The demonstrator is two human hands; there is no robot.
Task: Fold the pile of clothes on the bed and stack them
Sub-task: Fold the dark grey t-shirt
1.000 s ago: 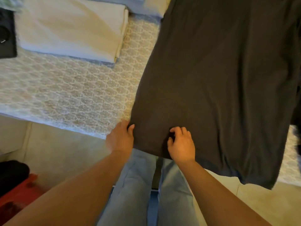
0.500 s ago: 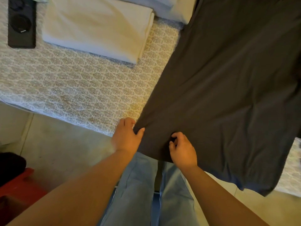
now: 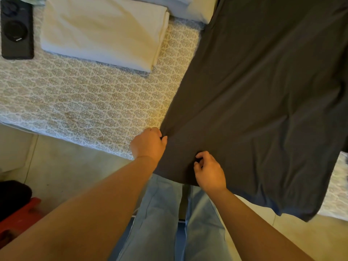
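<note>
Since the dark shirt (image 3: 263, 102) is soft, light & limp, both hands pinch its hem at the bed's (image 3: 84, 102) near edge: left hand (image 3: 148, 144) at the corner, right hand (image 3: 209, 170) just inboard.

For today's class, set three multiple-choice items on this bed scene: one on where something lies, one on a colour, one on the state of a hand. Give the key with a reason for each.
1. Where does the black phone lie?
A. on the floor
B. on the bedspread, left of the folded cream cloth
C. on top of the dark shirt

2. What colour is the spread-out shirt?
A. dark grey-brown
B. red
C. cream

3. What is the left hand doing?
A. hanging idle away from the bed
B. lying flat on the cream cloth
C. gripping the shirt's near left corner

Key: 1 B, the phone sits at the far left of the patterned cover, beside the cream cloth. 2 A, the large garment is uniformly dark. 3 C, thumb and fingers close on the corner, while the right hand pinches the hem nearby.
</note>
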